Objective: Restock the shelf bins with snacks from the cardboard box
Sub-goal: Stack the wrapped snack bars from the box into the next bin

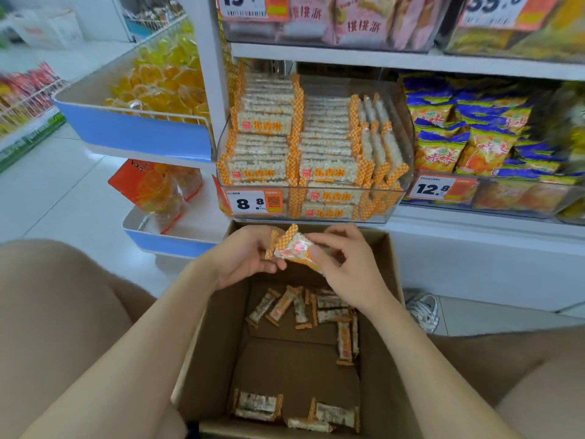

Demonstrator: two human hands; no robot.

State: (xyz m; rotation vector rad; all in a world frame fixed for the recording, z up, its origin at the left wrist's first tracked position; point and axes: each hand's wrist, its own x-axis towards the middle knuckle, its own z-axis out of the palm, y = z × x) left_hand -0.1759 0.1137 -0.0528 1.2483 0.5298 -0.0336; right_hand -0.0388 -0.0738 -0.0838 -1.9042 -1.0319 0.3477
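An open cardboard box (212,337) stands on the floor below the shelf, with several orange-and-white rice snack packs (343,342) loose on its bottom. Above its far edge my left hand (243,258) holds a small bunch of the same packs (292,245), and my right hand (345,264) pinches that bunch from the right. Just above the hands sits a clear shelf bin (408,144) stacked with neat rows of these packs, price tag 8.8 on its front.
To the bin's right is another clear bin of blue-and-orange snack bags (468,137). Pink packs (364,23) fill the shelf above. A blue-fronted rack of yellow sweets (164,80) stands on the left. A sneaker (424,312) rests right of the box.
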